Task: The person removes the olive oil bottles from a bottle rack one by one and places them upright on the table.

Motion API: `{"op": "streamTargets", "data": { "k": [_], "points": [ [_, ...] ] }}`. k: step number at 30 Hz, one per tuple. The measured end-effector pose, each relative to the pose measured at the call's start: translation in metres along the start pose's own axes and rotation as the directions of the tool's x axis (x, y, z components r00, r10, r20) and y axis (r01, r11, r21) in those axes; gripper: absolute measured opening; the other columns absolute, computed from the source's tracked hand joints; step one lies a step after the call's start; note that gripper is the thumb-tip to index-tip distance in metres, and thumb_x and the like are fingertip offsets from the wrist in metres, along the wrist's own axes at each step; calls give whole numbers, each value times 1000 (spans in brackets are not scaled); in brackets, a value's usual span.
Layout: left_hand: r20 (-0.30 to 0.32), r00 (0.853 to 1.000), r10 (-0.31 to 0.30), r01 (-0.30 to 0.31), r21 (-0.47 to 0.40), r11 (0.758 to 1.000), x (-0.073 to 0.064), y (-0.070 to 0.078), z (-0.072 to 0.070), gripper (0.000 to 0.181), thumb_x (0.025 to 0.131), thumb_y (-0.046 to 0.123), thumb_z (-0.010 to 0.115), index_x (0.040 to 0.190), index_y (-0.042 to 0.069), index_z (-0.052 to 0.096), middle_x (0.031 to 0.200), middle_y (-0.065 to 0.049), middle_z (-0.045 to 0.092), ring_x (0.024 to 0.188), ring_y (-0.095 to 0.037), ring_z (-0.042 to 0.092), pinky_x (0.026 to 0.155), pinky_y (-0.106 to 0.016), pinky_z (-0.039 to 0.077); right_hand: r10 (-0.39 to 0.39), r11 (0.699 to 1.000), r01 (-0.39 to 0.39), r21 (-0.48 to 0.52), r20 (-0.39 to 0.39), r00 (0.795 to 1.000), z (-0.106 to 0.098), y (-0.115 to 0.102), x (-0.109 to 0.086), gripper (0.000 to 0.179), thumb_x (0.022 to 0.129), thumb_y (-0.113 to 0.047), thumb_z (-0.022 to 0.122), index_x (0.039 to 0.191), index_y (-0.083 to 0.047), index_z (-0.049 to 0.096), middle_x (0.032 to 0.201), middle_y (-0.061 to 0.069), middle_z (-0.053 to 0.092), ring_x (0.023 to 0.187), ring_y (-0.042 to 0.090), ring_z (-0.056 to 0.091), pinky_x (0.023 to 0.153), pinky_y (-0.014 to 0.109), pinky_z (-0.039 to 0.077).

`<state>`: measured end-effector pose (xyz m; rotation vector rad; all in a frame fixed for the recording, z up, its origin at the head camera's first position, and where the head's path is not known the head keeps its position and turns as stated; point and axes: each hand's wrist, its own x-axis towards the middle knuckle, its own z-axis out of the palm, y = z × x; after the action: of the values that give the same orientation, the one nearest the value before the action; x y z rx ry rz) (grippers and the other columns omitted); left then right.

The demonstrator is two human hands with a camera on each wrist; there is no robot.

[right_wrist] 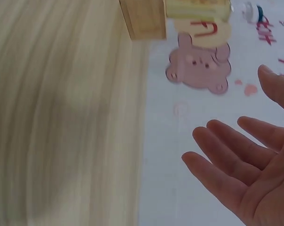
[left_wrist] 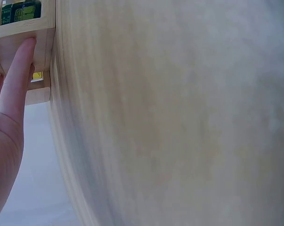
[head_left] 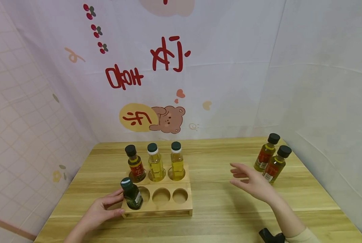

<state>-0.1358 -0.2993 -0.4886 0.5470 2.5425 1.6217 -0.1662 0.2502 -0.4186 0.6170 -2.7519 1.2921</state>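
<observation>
My left hand touches the left end of a two-tier wooden bottle rack; in the left wrist view a straight digit presses its end panel. Close to those fingers, a dark green bottle stands in the front-left hole. Behind it, the upper tier bears a red-labelled oil bottle and two clear bottles of yellow oil, a middle one and a right one. My right hand hovers over the table, fingers spread and holding nothing, left of two red-labelled oil bottles.
Two front holes of the rack, the middle one and the right one, hold no bottle. A printed white curtain hangs behind the wooden table. Something black shows by the right wrist.
</observation>
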Motion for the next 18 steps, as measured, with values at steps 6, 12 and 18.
{"op": "streamTargets", "data": {
  "k": [6, 12, 18],
  "points": [
    [1, 1000, 4, -4, -1, 1000, 0, 0, 0, 47, 84, 7, 78, 126, -9, 63, 135, 25, 49, 119, 9, 44, 92, -13, 39, -85, 994, 79, 71, 87, 993, 35, -16, 20, 55, 93, -20, 72, 142, -5, 51, 126, 15, 64, 110, 32, 64, 88, 49, 52],
    [-6, 1000, 6, -6, 4, 1000, 0, 2, 0, 46, 84, 7, 79, 124, -10, 64, 135, 25, 48, 118, 9, 45, 92, -12, 38, -126, 982, 100, 162, 157, 979, 64, -35, 36, 55, 93, -23, 72, 142, -6, 52, 128, 14, 63, 112, 33, 62, 91, 50, 50],
    [-10, 1000, 10, -10, 14, 1000, 1, 2, 0, 46, 84, 7, 79, 124, -9, 64, 135, 25, 49, 119, 9, 45, 92, -12, 38, -177, 974, 144, 176, 189, 966, 90, -55, 48, 59, 92, -29, 73, 142, -6, 52, 128, 14, 64, 112, 28, 63, 93, 47, 50]
  ]
}}
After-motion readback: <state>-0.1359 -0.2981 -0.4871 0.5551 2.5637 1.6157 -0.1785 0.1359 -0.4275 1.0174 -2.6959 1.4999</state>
